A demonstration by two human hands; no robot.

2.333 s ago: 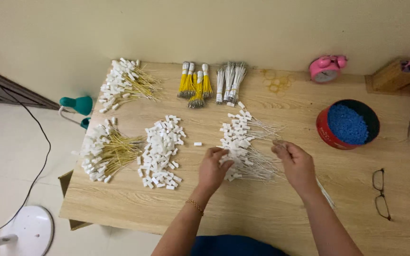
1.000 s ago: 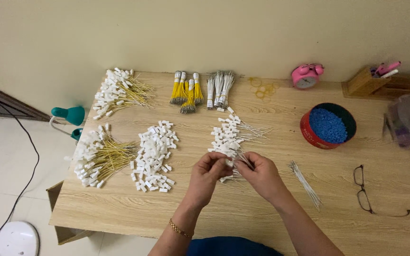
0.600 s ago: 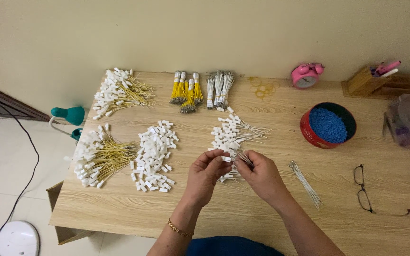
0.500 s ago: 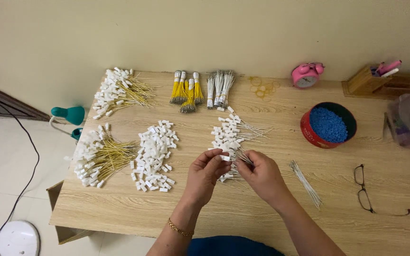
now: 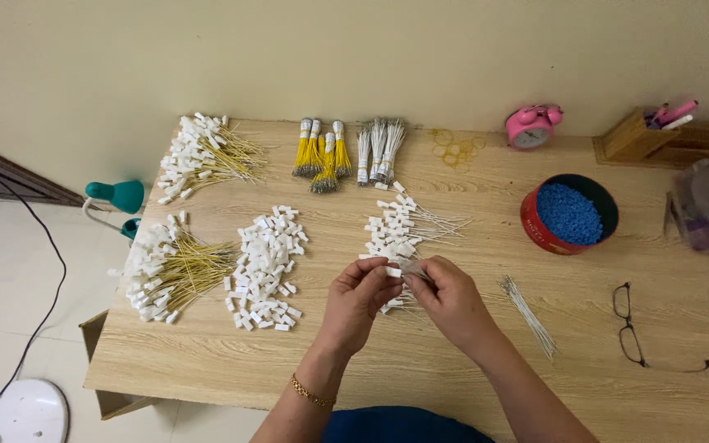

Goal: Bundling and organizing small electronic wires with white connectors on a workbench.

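My left hand (image 5: pixel 357 303) pinches a small white plastic connector (image 5: pixel 393 271) at its fingertips. My right hand (image 5: pixel 448 299) meets it from the right, fingers closed on a thin pale wire (image 5: pixel 414 271) that touches the connector. Both hands hover over the near end of a pile of white-wired connectors (image 5: pixel 400 226) in the middle of the wooden table (image 5: pixel 617 394). A heap of loose white connectors (image 5: pixel 266 266) lies left of my left hand. A small bunch of loose pale wires (image 5: pixel 528 314) lies right of my right hand.
Two piles of yellow-wired connectors (image 5: pixel 169 271) (image 5: pixel 203 156) lie at the left. Bundled yellow wires (image 5: pixel 320 154) and white wires (image 5: pixel 377 150) sit at the back, with rubber bands (image 5: pixel 454 146), a pink clock (image 5: pixel 532 126), a red tin of blue pellets (image 5: pixel 569 213), glasses (image 5: pixel 635 332).
My hands have come off the wired pile toward me and drawn together, now holding a connector and a wire between them. In the last second they have barely moved.
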